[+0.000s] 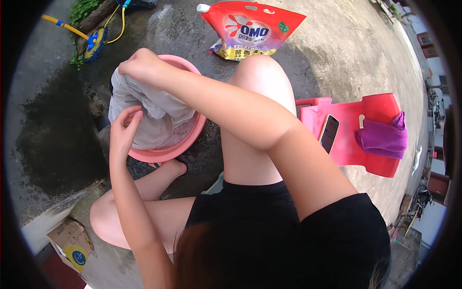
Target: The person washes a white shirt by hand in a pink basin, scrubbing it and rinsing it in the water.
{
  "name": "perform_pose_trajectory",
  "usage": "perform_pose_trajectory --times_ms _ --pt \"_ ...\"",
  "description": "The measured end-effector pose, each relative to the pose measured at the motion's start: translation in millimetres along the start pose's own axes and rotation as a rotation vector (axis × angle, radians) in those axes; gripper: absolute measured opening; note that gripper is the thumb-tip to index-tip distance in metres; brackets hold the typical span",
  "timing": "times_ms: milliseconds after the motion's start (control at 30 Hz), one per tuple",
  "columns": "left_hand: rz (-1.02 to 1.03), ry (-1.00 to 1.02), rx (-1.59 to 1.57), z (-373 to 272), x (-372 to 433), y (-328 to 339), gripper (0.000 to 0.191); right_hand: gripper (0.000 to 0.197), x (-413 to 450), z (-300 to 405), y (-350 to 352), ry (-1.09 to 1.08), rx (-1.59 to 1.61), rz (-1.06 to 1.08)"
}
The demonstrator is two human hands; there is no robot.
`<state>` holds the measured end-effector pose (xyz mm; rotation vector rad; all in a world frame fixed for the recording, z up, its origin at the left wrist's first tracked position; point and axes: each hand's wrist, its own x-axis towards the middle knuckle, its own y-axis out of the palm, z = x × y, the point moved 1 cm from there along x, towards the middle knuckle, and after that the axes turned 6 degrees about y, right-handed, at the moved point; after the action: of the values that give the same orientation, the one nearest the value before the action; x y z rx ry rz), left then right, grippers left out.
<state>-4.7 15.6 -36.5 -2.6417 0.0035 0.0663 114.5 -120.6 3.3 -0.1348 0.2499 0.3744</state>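
A pink plastic basin stands on the wet ground before me, with sudsy water visible along its near right side. Wet light-grey fabric is bunched in it and rises over its far left side. My right hand reaches across and grips the upper edge of this fabric, lifted above the rim. Lower down, my left hand is beside the cloth, fingers curled and thumb apart, with nothing visible in its grasp. Whether its far fingers touch the fabric is hidden.
An OMO laundry detergent pouch stands beyond my knee. At right, a red plastic chair bears a smartphone and a folded purple towel. A yellow-handled scrub brush lies at upper left; a cardboard box sits lower left.
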Motion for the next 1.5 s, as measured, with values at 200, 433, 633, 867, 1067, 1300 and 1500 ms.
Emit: perform_pose_trajectory --times_ms 200,433,633,867,1067,1300,1500 --pt "0.136 -0.185 -0.044 36.3 13.6 17.2 0.045 0.035 -6.1 -4.8 15.7 -0.011 0.004 -0.041" --pt "-0.019 -0.28 -0.187 70.3 3.5 -0.3 0.052 0.028 -14.3 -6.6 52.5 0.001 0.069 0.013" --pt "-0.048 -0.273 0.031 102.6 6.8 -3.8 0.046 0.024 -17.4 2.1 57.1 0.105 0.15 0.026" --pt "-0.182 -0.322 0.001 115.0 15.1 -17.5 0.043 0.021 -12.6 8.2 58.8 0.187 0.175 0.028" --pt "-0.39 -0.458 -0.477 100.4 9.1 -29.6 0.037 0.022 3.7 7.2 63.7 0.112 0.066 0.035" --pt "-0.048 -0.193 -1.07 41.0 -12.0 -59.8 0.045 0.029 34.1 -11.3 37.4 -0.068 -0.312 0.078" --pt "-0.098 -0.2 -0.983 46.6 -10.1 -71.2 0.036 0.025 11.7 -40.5 47.3 -0.204 -0.875 0.187"
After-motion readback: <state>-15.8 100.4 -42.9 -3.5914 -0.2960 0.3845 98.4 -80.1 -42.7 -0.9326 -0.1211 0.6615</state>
